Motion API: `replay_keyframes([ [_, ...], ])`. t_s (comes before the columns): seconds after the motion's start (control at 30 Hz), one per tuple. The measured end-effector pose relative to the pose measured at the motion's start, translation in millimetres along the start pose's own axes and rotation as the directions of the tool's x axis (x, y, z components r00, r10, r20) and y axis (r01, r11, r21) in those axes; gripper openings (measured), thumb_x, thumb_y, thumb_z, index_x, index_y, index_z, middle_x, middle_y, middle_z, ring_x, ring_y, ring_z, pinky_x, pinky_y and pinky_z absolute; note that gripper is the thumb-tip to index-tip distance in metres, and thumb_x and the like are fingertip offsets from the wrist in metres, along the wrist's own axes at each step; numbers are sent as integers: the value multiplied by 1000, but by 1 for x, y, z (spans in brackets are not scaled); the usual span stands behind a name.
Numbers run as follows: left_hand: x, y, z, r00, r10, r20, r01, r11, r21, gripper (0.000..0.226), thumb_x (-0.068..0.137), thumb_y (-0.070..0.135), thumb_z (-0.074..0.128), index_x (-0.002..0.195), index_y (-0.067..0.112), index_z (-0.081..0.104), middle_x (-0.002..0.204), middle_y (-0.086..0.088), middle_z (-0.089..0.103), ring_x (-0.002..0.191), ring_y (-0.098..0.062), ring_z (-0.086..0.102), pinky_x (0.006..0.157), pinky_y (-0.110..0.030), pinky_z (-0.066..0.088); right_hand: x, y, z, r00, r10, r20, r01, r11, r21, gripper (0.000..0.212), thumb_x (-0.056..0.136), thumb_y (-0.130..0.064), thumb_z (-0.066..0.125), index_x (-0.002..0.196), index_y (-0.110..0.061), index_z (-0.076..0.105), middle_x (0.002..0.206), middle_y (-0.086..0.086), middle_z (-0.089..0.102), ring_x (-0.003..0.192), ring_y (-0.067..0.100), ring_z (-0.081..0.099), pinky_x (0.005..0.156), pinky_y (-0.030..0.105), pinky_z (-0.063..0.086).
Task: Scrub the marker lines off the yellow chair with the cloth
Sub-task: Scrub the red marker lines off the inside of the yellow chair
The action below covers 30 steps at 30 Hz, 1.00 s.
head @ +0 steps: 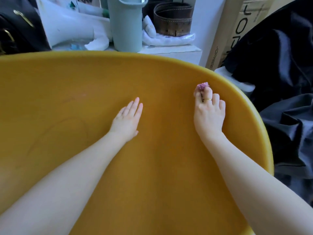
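The yellow chair [84, 82] fills most of the view, its curved rim running along the top and right. Faint dark marker lines [81, 126] curve across its left part. My left hand [127, 118] lies flat on the chair surface with straight fingers. My right hand [209, 111] is near the right rim, its fingers curled round a small bunched purple cloth [201, 87] that sticks out past the fingertips and presses on the chair.
Behind the chair stand a pale green bin [126, 22], a white bag [67, 22], a brown leather belt roll [172, 17] and a cardboard box [225, 34]. Dark fabric [279, 65] lies at the right, a black bag [15, 26] at the far left.
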<state>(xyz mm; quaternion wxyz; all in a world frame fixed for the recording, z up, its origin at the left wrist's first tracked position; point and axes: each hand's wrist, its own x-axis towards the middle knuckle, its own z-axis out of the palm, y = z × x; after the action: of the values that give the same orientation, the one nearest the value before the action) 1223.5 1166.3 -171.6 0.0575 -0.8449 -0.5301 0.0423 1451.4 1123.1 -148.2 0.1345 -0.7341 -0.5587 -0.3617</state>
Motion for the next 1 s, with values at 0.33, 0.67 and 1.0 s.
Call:
replay_keyframes([
  [0.33, 40, -115, 4, 951, -253, -180, 293, 921, 255, 135, 65, 64, 67, 141, 7, -29, 149, -22, -28, 142, -34, -17, 114, -41, -8, 65, -167, 26, 971, 226, 79, -225, 750, 622, 63, 71, 10, 41, 131, -9, 51, 135, 20, 45, 86, 37, 53, 70, 37, 42],
  [0.67, 38, -128, 12, 949, -181, -257, 228, 960, 166, 138, 63, 63, 68, 138, 5, -32, 152, -15, -26, 143, -27, -16, 115, -35, -7, 72, -213, 18, 980, -113, -161, 185, 806, 563, 47, 75, -18, 41, 115, -11, 64, 108, 13, 65, 68, 30, 58, 52, 30, 44],
  [1.0, 12, -147, -11, 930, -215, -298, 244, 968, 62, 127, 72, 62, 62, 141, 1, -25, 153, -16, -24, 144, -26, -10, 113, -34, -8, 90, -219, 11, 963, 269, 33, -184, 557, 810, 30, 81, 2, 50, 103, -11, 67, 106, 9, 63, 78, 33, 59, 62, 30, 46],
])
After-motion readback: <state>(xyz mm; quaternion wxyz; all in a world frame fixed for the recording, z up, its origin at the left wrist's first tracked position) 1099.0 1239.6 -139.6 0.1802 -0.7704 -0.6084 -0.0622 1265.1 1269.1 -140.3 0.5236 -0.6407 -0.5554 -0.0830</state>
